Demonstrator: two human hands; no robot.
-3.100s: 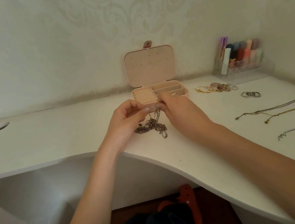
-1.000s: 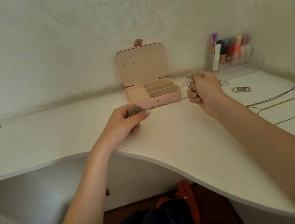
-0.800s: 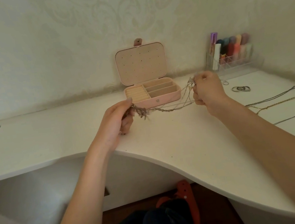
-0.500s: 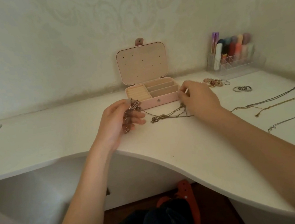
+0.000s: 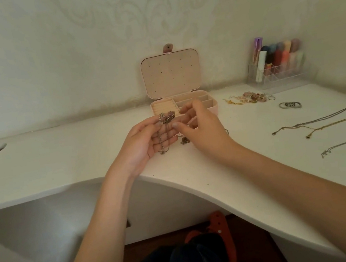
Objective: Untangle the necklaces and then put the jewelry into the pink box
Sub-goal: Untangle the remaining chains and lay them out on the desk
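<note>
White counter (image 5: 60,160) is carrying an open pink box (image 5: 184,105) against the wall, its lid standing upright. In front of it, the left hand (image 5: 145,143) is lying palm up, its grip pinching a tangled necklaces clump (image 5: 166,119) at the fingertips, with chains draping across the palm. The right hand (image 5: 203,131) is hovering just beside the tangle, its grip loosely open, holding nothing. To the right, three straightened chains (image 5: 322,123) are lying apart, with rings (image 5: 289,105) and a small jewelry pile (image 5: 249,98) nearer the box.
</note>
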